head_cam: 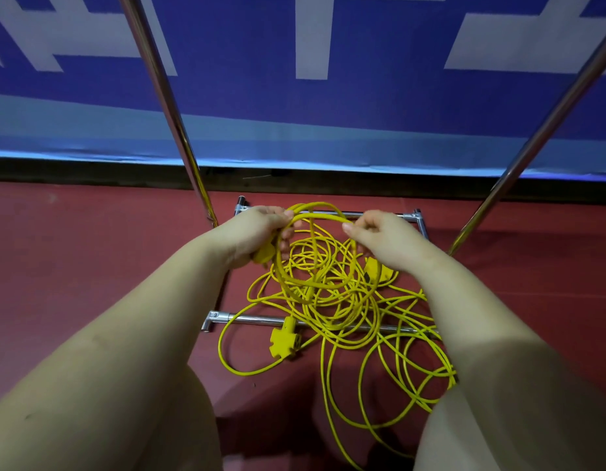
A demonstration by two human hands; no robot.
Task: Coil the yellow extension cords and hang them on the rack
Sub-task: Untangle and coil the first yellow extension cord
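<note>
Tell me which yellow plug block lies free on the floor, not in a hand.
The yellow multi-outlet block beside the rack's near chrome base bar. Another yellow plug end sits in the left hand; a third is half hidden under the right hand.

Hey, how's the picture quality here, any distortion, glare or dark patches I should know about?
Head view: wide-angle bending splays the rack poles outward; bright glints run along the chrome; lighting is dim, with dark shadow on the floor between the forearms; the yellow cord and both hands stay fairly sharp.
</note>
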